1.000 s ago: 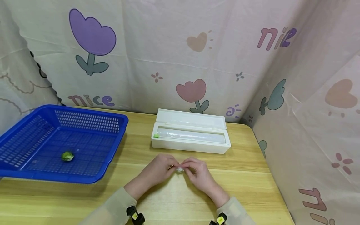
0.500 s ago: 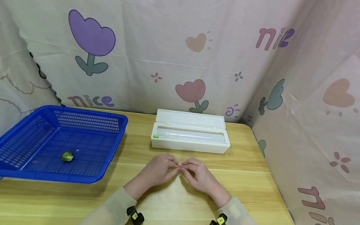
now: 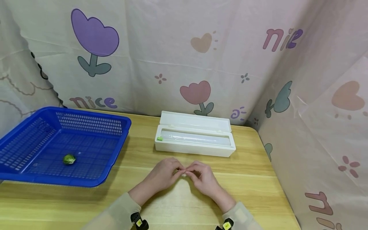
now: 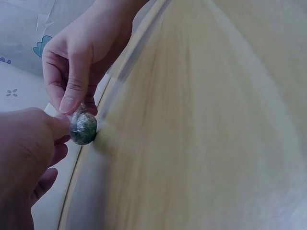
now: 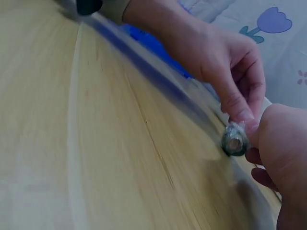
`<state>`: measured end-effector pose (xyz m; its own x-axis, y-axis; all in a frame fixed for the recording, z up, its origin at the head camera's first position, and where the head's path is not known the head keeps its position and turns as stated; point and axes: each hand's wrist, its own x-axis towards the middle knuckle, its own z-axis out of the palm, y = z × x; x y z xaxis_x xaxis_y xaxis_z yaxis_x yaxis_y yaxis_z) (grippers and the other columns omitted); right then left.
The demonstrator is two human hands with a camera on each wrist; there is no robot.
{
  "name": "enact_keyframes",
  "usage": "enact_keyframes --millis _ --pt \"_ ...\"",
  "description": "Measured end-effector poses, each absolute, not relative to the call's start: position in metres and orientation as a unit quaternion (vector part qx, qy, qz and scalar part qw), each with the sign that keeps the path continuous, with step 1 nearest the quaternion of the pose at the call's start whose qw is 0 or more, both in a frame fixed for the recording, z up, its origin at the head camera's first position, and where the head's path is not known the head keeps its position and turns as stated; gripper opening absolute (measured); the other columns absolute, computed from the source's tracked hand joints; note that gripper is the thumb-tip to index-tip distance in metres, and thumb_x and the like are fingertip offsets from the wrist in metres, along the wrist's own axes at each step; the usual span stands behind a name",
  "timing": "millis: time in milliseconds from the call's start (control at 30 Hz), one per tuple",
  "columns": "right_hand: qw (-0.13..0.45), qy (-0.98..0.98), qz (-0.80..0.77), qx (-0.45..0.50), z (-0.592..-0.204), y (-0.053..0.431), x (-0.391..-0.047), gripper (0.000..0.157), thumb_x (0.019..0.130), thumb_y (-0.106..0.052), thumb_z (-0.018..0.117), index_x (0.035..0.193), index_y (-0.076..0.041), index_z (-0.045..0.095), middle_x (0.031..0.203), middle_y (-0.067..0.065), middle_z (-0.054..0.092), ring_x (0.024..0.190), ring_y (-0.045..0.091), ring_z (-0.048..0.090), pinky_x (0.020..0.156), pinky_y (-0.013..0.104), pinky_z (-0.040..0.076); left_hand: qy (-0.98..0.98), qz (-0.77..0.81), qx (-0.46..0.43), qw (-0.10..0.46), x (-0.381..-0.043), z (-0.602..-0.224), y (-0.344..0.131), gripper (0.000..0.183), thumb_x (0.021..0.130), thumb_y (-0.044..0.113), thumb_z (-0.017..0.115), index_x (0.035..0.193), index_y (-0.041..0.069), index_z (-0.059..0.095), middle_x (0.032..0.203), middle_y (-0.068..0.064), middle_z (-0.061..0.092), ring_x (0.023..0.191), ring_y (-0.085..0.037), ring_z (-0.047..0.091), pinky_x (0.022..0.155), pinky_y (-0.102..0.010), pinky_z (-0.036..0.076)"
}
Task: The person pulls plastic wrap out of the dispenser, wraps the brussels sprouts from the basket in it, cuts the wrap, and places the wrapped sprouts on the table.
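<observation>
Between my two hands hangs a small Brussels sprout wrapped in cling film (image 4: 83, 128), round and green under the shiny film. My left hand (image 3: 165, 172) and right hand (image 3: 203, 179) meet above it in the head view, thumbs and fingertips pinching the gathered film at its top. In the right wrist view the wrapped sprout (image 5: 235, 139) hangs just under the fingertips, close over the table. Fingers hide most of it in the head view. Another sprout (image 3: 69, 159), green and without visible film, lies in the blue plastic basket (image 3: 115, 118) on the left.
Behind the hands stands a white cling film box (image 3: 195, 151), its lid raised, with a roll of film (image 3: 195, 138) inside and a green slider (image 3: 159, 138) at its left end. The wooden table (image 3: 247, 191) ends at a printed curtain (image 3: 143, 48) behind and on the right.
Both hands stay in the same place, with the fingertips shifting slightly on the film. The wrapped sprout, covered by fingers half a second ago, shows a little below them now.
</observation>
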<state>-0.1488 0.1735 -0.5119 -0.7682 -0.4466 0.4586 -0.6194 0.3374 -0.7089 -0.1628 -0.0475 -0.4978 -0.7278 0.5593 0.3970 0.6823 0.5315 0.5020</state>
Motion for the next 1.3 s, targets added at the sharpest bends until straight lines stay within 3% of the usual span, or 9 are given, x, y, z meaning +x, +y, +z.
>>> enact_keyframes --millis 267,600,867,1067,1167,1300 --pt "0.044 -0.803 0.55 0.226 -0.509 0.171 -0.146 0.009 0.091 0.001 0.082 0.092 -0.008 0.082 0.088 -0.001 0.076 0.084 0.02 0.074 0.077 0.034 0.063 -0.846 -0.425 -0.32 0.037 -0.162 -0.5 -0.046 0.008 0.095 0.007 0.08 0.099 0.013 0.082 0.098 0.005 0.076 0.092 -0.009 0.07 0.083 -0.031 0.059" --pt "-0.038 -0.799 0.571 0.185 -0.503 0.172 -0.155 0.015 0.086 0.005 0.084 0.101 0.001 0.08 0.092 0.013 0.078 0.081 0.021 0.074 0.071 0.029 0.061 -0.846 -0.446 -0.293 0.001 -0.166 -0.499 -0.046 0.007 0.091 0.018 0.086 0.097 0.015 0.085 0.096 0.009 0.077 0.092 -0.008 0.07 0.084 -0.03 0.058" --pt "-0.073 -0.841 0.503 0.183 -0.494 0.171 -0.16 0.015 0.09 0.0 0.082 0.105 -0.003 0.083 0.096 0.006 0.077 0.078 0.015 0.068 0.065 0.026 0.057 -0.859 -0.45 -0.241 -0.046 -0.173 -0.499 -0.047 0.006 0.088 0.02 0.088 0.094 0.018 0.086 0.091 0.01 0.078 0.089 -0.009 0.073 0.081 -0.03 0.059" --pt "-0.088 -0.858 0.481 0.155 -0.492 0.167 -0.163 0.008 0.088 0.002 0.084 0.092 -0.006 0.083 0.085 0.0 0.075 0.072 0.01 0.062 0.062 0.023 0.051 -0.861 -0.454 -0.212 -0.089 -0.181 -0.498 -0.046 0.009 0.085 0.024 0.091 0.091 0.02 0.086 0.088 0.011 0.079 0.087 -0.008 0.072 0.083 -0.036 0.059" --pt "-0.099 -0.853 0.49 0.149 -0.494 0.168 -0.165 0.007 0.087 -0.001 0.086 0.086 -0.006 0.082 0.08 -0.002 0.073 0.068 0.009 0.058 0.058 0.021 0.045 -0.865 -0.444 -0.209 -0.104 -0.184 -0.497 -0.046 0.01 0.083 0.024 0.092 0.09 0.019 0.086 0.086 0.011 0.079 0.086 -0.006 0.071 0.083 -0.035 0.058" --pt "-0.092 -0.85 0.488 0.175 -0.498 0.171 -0.168 0.008 0.086 0.0 0.086 0.084 -0.006 0.082 0.079 -0.003 0.073 0.068 0.007 0.059 0.059 0.021 0.047 -0.871 -0.428 -0.221 -0.102 -0.187 -0.495 -0.044 0.01 0.081 0.021 0.094 0.087 0.019 0.086 0.082 0.011 0.078 0.084 -0.006 0.069 0.079 -0.033 0.057"
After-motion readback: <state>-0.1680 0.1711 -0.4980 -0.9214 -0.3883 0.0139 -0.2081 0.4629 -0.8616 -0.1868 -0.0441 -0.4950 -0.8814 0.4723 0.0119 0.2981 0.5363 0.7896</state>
